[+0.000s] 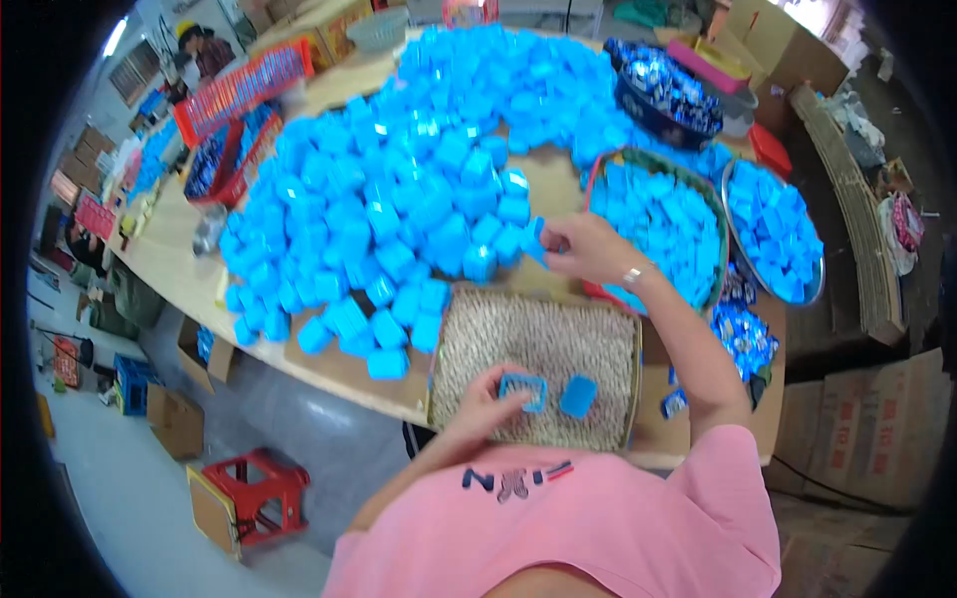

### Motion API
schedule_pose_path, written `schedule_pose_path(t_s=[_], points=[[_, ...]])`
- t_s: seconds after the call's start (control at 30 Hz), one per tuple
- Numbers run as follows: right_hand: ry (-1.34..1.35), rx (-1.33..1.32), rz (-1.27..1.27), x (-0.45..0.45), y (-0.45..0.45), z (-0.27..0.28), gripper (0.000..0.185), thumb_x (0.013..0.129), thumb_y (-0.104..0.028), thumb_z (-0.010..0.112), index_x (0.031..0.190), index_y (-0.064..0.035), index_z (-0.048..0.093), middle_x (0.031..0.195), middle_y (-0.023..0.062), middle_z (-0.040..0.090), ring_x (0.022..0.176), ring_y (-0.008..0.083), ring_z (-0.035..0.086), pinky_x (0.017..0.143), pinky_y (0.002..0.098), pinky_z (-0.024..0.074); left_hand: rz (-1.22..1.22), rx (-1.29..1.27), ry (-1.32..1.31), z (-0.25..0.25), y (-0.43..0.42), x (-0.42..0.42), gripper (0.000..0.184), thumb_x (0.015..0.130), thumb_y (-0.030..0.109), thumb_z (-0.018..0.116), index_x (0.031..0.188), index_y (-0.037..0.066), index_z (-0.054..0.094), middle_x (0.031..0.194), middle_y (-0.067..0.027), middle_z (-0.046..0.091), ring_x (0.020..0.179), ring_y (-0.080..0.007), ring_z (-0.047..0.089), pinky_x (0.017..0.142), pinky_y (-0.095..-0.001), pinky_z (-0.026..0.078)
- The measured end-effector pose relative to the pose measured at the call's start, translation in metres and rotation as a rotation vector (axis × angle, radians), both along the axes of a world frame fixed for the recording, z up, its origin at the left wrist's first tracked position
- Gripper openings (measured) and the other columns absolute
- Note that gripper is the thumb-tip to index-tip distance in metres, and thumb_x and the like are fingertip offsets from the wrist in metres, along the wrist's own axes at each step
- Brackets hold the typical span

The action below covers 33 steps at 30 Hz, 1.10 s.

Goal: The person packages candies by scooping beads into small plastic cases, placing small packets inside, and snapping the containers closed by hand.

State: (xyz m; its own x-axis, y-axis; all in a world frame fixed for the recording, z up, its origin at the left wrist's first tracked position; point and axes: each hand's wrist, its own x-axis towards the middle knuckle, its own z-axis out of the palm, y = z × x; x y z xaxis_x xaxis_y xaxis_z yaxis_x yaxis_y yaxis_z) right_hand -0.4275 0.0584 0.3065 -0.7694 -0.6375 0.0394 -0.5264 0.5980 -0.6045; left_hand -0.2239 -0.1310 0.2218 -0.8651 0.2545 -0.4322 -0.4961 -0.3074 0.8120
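My left hand (484, 404) grips a small blue plastic box (540, 393) by its left side, thumb over the rim. Pale grains show inside the box, which is held over a shallow tray (636, 384) full of beige grains (538, 329). A second blue plastic piece (578, 396) lies on the grains, right of that box. My right hand (586, 249), raised beyond the tray's far edge, is closed on a blue plastic piece (539, 239). Its fingers partly hide this piece, so I cannot tell whether it is a box or a lid.
A big heap of blue boxes (369, 199) spreads over the table. Flat blue pieces fill a green-lined basket (723, 234) and a metal bowl (819, 279) at right. Shiny blue packets (743, 339) lie near my right arm. A red stool (269, 493) stands at lower left.
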Motion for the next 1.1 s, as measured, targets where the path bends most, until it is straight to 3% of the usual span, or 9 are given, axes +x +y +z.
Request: schedule_pose_path(t_s=[0.07,0.1,0.17,0.33,0.53,0.67,0.87,1.0,1.1], points=[[-0.034,-0.008,0.019,0.049,0.013,-0.032,0.006,0.078,-0.011,0.064,0.074,-0.0074,0.062,0.076,0.0058,0.063,0.064,0.0198,0.054,0.06,0.0323,0.0431,0.047,-0.067,0.034,-0.006,0.001,0.0,0.028,0.084,0.003,0.065,0.11,0.007,0.057,0.096,-0.0054,0.063,0.075,-0.0094,0.059,0.062,-0.0196,0.05],[-0.007,-0.033,0.033,0.069,0.022,-0.045,0.006,0.077,-0.012,0.065,0.076,-0.0069,0.062,0.076,0.0057,0.063,0.063,0.0205,0.054,0.059,0.0328,0.0434,0.042,-0.085,0.056,-0.004,0.0,-0.001,0.024,0.082,0.005,0.065,0.105,0.006,0.06,0.111,-0.0098,0.061,0.084,-0.0122,0.059,0.069,-0.0229,0.05],[0.066,-0.089,0.06,0.099,0.034,-0.064,0.009,0.076,-0.013,0.066,0.079,-0.0059,0.061,0.076,0.0054,0.063,0.061,0.0221,0.054,0.058,0.0338,0.0441,-0.001,-0.271,0.347,-0.018,0.001,-0.003,0.02,0.079,0.006,0.066,0.098,0.005,0.062,0.134,-0.0162,0.05,0.108,-0.0217,0.057,0.085,-0.0295,0.047],[-0.145,-0.275,-0.035,0.125,0.028,-0.089,0.009,0.075,-0.007,0.066,0.08,-0.0059,0.06,0.075,0.0046,0.058,0.06,0.0171,0.05,0.057,0.0293,0.0419,-0.145,-0.539,0.657,-0.014,0.008,-0.004,0.018,0.075,0.006,0.067,0.092,0.005,0.064,0.149,-0.0188,0.034,0.131,-0.0288,0.042,0.099,-0.0334,0.038],[-0.252,-0.247,-0.009,0.125,0.015,-0.089,0.01,0.076,-0.004,0.065,0.084,-0.0069,0.06,0.078,0.004,0.058,0.062,0.0177,0.052,0.058,0.0297,0.0428,-0.026,-0.449,0.567,-0.011,0.01,0.0,0.019,0.073,0.007,0.067,0.092,0.005,0.064,0.149,-0.0203,0.034,0.137,-0.0314,0.035,0.102,-0.0349,0.036],[0.164,-0.236,-0.175,0.129,0.008,-0.098,0.007,0.08,-0.003,0.06,0.086,-0.0068,0.06,0.077,0.0035,0.058,0.062,0.0166,0.051,0.058,0.0287,0.0426,-0.09,-0.497,0.667,-0.018,0.007,-0.002,0.02,0.073,0.008,0.068,0.092,0.005,0.064,0.146,-0.0206,0.037,0.134,-0.0309,0.039,0.101,-0.0346,0.037],[0.424,-0.119,-0.236,0.118,0.01,-0.112,0.005,0.085,-0.003,0.056,0.088,-0.0061,0.058,0.077,0.0028,0.059,0.061,0.0146,0.05,0.058,0.0271,0.0418,-0.158,-0.484,0.608,-0.017,0.007,-0.004,0.021,0.073,0.008,0.069,0.093,0.004,0.064,0.144,-0.0215,0.04,0.131,-0.0316,0.042,0.1,-0.0354,0.038],[0.027,-0.434,-0.481,0.116,0.009,-0.102,0.004,0.085,-0.004,0.056,0.089,-0.0055,0.058,0.075,0.0027,0.058,0.061,0.0137,0.049,0.057,0.0264,0.0408,-0.215,-0.432,0.589,-0.018,0.009,-0.003,0.023,0.073,0.008,0.069,0.095,0.004,0.064,0.142,-0.0221,0.043,0.128,-0.0303,0.046,0.1,-0.0361,0.038],[-0.127,-0.501,-0.41,0.114,0.015,-0.101,0.005,0.084,-0.004,0.058,0.089,-0.0055,0.058,0.078,0.0052,0.061,0.064,0.0181,0.054,0.059,0.0294,0.0432,-0.09,-0.378,0.555,-0.022,0.01,-0.005,0.023,0.072,0.008,0.07,0.093,0.004,0.063,0.138,-0.0215,0.046,0.122,-0.0285,0.05,0.096,-0.035,0.041]])
